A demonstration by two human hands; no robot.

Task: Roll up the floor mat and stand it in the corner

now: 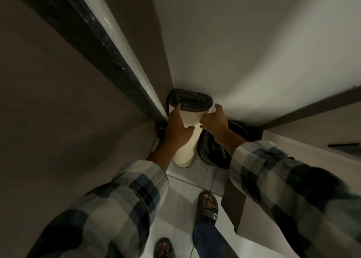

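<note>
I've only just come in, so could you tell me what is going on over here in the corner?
A person in a checked shirt is steadying a rolled floor mat on end in the corner. The left hand presses against the roll's cream side; the right hand touches the other side with curled fingers, grip unclear. The mat stands upright on the tiled floor, beside a dark round object.

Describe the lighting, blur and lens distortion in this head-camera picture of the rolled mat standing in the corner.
Head view: dim, flat indoor light, brightest on the white wall; the dark object right of the rolled mat is lost in shadow; the wide-angle lens bows the straight wall edges outward; the checked sleeves near the lower edge are smeared, while the mat's top is fairly sharp.
</note>
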